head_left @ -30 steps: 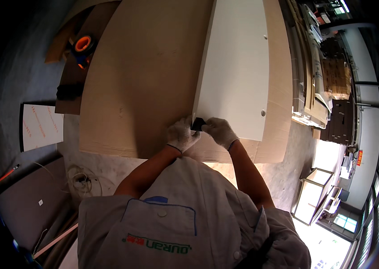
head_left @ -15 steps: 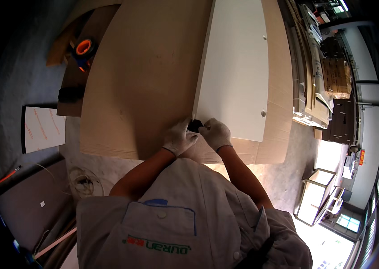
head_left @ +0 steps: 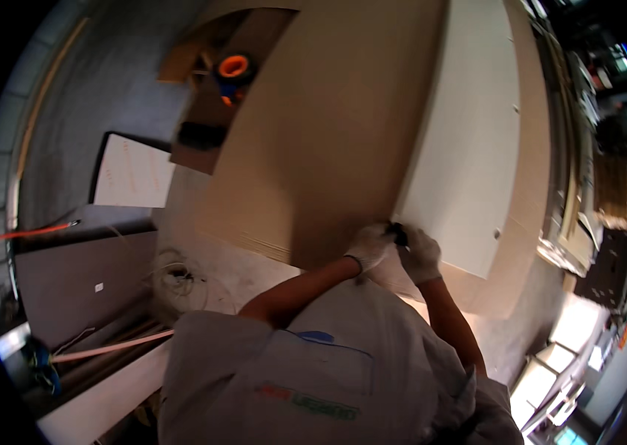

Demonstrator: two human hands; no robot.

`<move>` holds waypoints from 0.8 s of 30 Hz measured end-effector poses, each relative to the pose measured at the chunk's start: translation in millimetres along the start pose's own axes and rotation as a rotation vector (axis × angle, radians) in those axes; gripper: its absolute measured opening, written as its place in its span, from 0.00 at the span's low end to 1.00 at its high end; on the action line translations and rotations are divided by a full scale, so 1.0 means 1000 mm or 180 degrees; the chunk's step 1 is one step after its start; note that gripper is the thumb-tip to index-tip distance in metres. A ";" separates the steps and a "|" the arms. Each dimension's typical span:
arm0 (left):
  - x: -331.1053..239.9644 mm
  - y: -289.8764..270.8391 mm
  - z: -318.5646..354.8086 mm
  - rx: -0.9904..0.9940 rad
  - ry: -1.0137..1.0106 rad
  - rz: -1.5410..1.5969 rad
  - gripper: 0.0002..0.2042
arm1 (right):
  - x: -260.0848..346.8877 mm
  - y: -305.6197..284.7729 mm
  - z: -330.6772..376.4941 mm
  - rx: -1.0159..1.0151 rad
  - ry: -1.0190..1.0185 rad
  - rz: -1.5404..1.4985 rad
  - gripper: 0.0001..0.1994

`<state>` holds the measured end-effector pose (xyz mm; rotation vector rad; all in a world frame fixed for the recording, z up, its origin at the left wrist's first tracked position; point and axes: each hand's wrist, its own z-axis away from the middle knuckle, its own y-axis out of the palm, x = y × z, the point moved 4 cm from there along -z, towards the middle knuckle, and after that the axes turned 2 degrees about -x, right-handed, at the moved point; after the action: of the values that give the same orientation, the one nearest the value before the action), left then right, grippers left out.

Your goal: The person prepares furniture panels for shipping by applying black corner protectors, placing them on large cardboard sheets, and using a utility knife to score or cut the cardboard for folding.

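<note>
A long white panel (head_left: 469,141) lies on a large brown cardboard sheet (head_left: 328,126). At the panel's near left corner is a small black piece (head_left: 400,234), possibly a corner cover; blur and my fingers hide its exact shape. My right hand (head_left: 421,256), in a whitish work glove, pinches this piece from the right. From the left my gloved left hand (head_left: 370,246) meets it, fingers closed against its edge. Two small round fittings, one of them a near fitting (head_left: 497,233), sit along the panel's right side.
On a brown board at left lie an orange-cored roll (head_left: 234,67) and a black object (head_left: 201,136). A white marked sheet (head_left: 134,172), a coiled pale hose (head_left: 180,278) and a dark panel (head_left: 91,274) are nearer. Stacked boards (head_left: 569,141) line the right.
The whole view has swung, so the panel, cardboard and hands appear farther right and lower. My hands stay at the panel's corner with the black piece, the left one now closer against it.
</note>
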<state>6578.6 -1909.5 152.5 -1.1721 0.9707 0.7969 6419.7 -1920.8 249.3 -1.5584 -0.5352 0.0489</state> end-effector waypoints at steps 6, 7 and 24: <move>0.102 -0.196 -0.020 -0.2205 -0.0722 -0.0982 0.16 | 0.012 -0.006 0.006 0.0396 0.0461 0.0288 0.25; 0.099 -0.252 -0.020 -0.2472 -0.0985 -0.1510 0.18 | 0.012 -0.010 0.012 0.0376 0.0497 0.0274 0.25; -0.056 -0.350 -0.047 -0.1999 -0.0451 -0.0217 0.11 | 0.033 -0.056 0.027 0.0030 0.0684 -0.1651 0.28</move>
<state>6863.5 -2033.1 330.6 -1.6463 0.5666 1.1580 6422.3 -1886.2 309.9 -1.3545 -0.7489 -0.5046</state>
